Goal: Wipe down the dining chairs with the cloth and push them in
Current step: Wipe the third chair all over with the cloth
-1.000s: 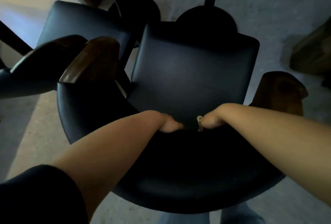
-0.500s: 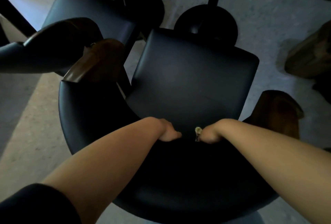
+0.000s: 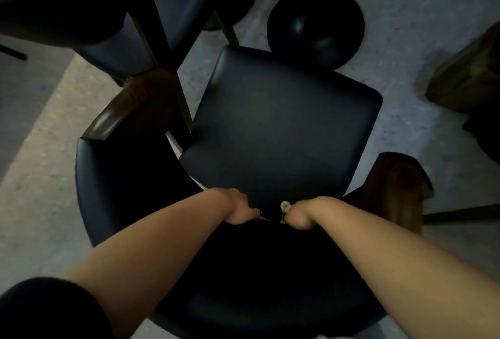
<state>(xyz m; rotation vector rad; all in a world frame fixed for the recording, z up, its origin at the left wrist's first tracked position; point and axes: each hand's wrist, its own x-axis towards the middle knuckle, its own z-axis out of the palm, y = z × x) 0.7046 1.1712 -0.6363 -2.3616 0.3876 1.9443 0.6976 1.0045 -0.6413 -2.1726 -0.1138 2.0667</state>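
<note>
A dining chair with a black leather seat, a curved black backrest and brown wooden arm ends stands right below me. My left hand is curled over the inner top edge of the backrest. My right hand grips the same edge just beside it. A small pale bit of cloth pokes out of my right fist; the rest of it is hidden. A second black chair stands at the upper left, touching or nearly touching the first chair's left arm end.
Two round black table bases with upright posts stand on the pale floor beyond the seat. A brown wooden piece of another chair sits at the right edge. A dark table edge runs along the top right.
The chair has slid forward toward the table bases, with both hands still on the backrest. The neighbouring chair and the bases now sit closer to the seat's front edge.
</note>
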